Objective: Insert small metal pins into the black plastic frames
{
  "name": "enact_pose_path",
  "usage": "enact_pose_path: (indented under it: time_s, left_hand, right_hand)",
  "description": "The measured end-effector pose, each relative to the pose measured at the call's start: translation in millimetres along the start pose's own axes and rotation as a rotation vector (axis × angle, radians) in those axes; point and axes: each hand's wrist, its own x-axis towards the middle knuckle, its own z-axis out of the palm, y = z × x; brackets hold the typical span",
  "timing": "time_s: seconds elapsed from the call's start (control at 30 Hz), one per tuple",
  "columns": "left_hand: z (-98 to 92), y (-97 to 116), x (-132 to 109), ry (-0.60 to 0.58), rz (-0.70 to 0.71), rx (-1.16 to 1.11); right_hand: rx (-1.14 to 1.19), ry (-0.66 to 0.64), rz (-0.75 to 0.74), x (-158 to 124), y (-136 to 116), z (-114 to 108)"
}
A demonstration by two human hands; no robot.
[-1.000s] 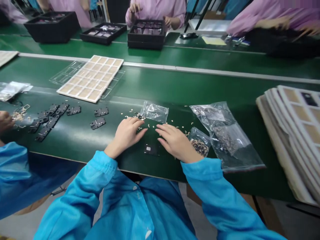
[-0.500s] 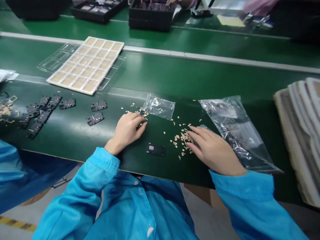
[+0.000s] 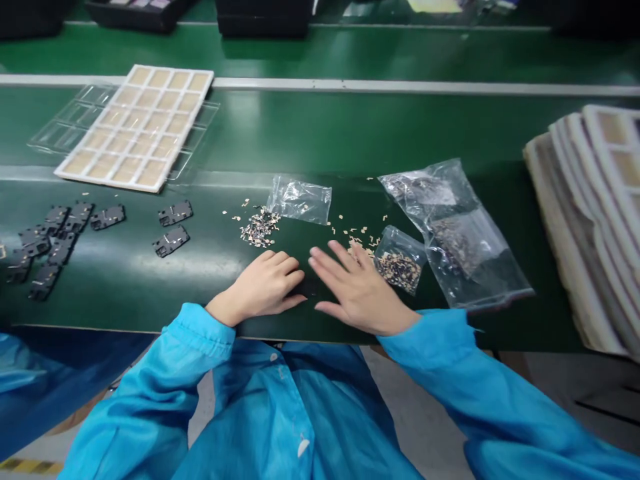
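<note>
My left hand [image 3: 263, 283] is low over the green table, its fingers bent together and its thumb stretched to the right; whatever is under or between them is hidden. A dark flat part [image 3: 311, 294] barely shows between my hands. My right hand [image 3: 357, 288], fingers spread, hovers or rests over the table beside a pile of small tan pieces [image 3: 361, 247], partly covering it. Just right of it is a small clear bag [image 3: 400, 267] filled with tan and dark bits. Beyond my left hand lies a heap of small silvery and tan pieces [image 3: 260, 227].
An emptied-looking clear bag [image 3: 303, 200] lies behind the heaps, with a larger clear bag [image 3: 460, 240] to the right. Black parts [image 3: 63, 247] are grouped at the left. A white gridded tray [image 3: 137, 130] is behind them; stacked trays [image 3: 575, 227] stand at the right edge.
The view has shifted. My right hand has moved left off the small filled bag, close to my left hand. My left hand has come nearer me, uncovering the silvery heap; the black part is now mostly hidden.
</note>
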Motion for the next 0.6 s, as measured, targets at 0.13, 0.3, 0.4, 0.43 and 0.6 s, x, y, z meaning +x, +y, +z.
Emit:
enact_pose_path:
  time_s: [0.13, 0.3, 0.4, 0.43, 0.6]
  left_hand:
    - [-3.8, -8, -8, 0.023, -0.087, 0.018]
    - [-4.5, -7, -9, 0.047, -0.103, 0.044]
    - [0.7, -3, -4, 0.146, -0.108, 0.046]
    - [2.2, -1, -3, 0.158, -0.101, 0.055]
    - [1.3, 4, -14, 0.14, -0.087, 0.141]
  right_hand:
    - [0.06, -0.073, 0.035, 17, -3, 12]
    - [0.056, -0.079, 0.152, 16, 9, 15]
    - [0.059, -0.083, 0.116, 16, 2, 14]
    - [0.056, -0.081, 0.108, 16, -1, 14]
    - [0.064, -0.093, 0.126, 19, -5, 12]
